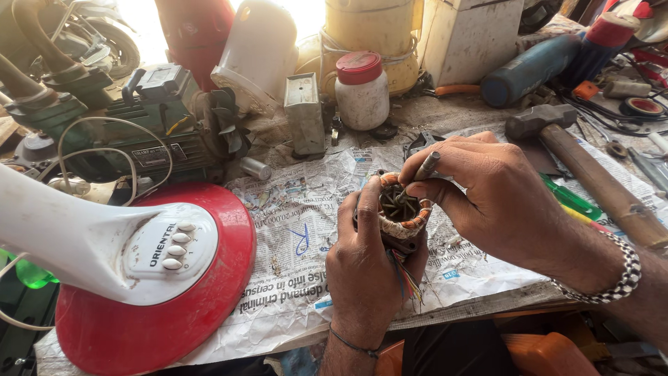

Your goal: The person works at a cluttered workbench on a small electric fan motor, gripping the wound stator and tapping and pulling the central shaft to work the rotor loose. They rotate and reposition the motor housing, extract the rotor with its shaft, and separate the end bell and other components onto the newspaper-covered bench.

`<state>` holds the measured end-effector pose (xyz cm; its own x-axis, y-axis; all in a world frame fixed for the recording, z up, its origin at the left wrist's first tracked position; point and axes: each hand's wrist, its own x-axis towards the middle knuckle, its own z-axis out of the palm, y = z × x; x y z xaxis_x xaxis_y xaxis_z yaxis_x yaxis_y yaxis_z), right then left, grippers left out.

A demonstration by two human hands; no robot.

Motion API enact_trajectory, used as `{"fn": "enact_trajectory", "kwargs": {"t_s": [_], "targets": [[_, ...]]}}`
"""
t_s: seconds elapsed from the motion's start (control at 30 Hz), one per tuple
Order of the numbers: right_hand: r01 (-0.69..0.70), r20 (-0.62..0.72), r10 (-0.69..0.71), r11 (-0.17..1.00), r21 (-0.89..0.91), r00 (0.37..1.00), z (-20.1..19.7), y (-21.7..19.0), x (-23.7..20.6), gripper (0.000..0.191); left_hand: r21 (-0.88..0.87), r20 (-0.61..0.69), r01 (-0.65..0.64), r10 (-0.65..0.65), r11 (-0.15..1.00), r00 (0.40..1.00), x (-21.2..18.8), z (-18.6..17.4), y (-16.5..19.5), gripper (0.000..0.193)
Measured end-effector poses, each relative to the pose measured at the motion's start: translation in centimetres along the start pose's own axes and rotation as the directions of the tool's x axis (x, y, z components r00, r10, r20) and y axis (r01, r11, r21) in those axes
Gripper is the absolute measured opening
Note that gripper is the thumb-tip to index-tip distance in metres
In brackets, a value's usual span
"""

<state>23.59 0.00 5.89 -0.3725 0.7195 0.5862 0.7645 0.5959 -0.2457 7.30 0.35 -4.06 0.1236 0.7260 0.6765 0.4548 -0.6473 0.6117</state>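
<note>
Gripping the small motor stator (399,216) from below, your left hand (365,268) has its fingers curled tight around the core, thumb up along the near side, with the coloured lead wires (410,282) spilling out beneath your palm toward you. Your right hand (497,195) comes in from the right, thumb and forefinger pinched shut on a slim metal tool (426,167) whose tip dips into the bore, just inside the orange-wrapped copper windings (417,219). That tip is where trouble could start: if it skids off the steel, it would likely nick the enamel on the coils right beside your fingertips, or jab your left thumb, which sits just across the opening. Squeeze too hard below and you may pinch or tug those thin leads loose. The stator hangs above the newspaper (306,271) at the bench edge, so a slack grip could drop it toward your lap. Just beyond your right knuckles lie a hammer (577,167) and green-handled screwdrivers (570,200); a wide elbow swing could knock them. Farther past your fingers stand a red-lidded white jar (360,90) and, off to the left, a red fan base (160,278).
</note>
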Motion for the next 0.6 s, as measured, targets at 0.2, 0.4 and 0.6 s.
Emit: {"fn": "enact_trajectory", "kwargs": {"t_s": [0.2, 0.4, 0.6], "targets": [[-0.026, -0.006, 0.026, 0.999, 0.019, 1.0, -0.2, -0.4, 0.0, 0.011, 0.006, 0.002, -0.002, 0.002, 1.0, 1.0, 0.0, -0.1, 0.1, 0.083], [-0.015, -0.016, 0.015, 1.0, 0.008, 1.0, -0.5, -0.7, -0.1, 0.011, -0.029, 0.008, -0.012, 0.012, 1.0, 1.0, 0.0, -0.3, 0.1, 0.083], [0.029, -0.063, -0.03, 1.0, -0.009, 0.998, -0.2, -1.5, -0.6, 0.013, -0.199, 0.0, -0.013, 0.013, 0.98, 1.0, -0.1, -0.6, -0.2, 0.089]]}}
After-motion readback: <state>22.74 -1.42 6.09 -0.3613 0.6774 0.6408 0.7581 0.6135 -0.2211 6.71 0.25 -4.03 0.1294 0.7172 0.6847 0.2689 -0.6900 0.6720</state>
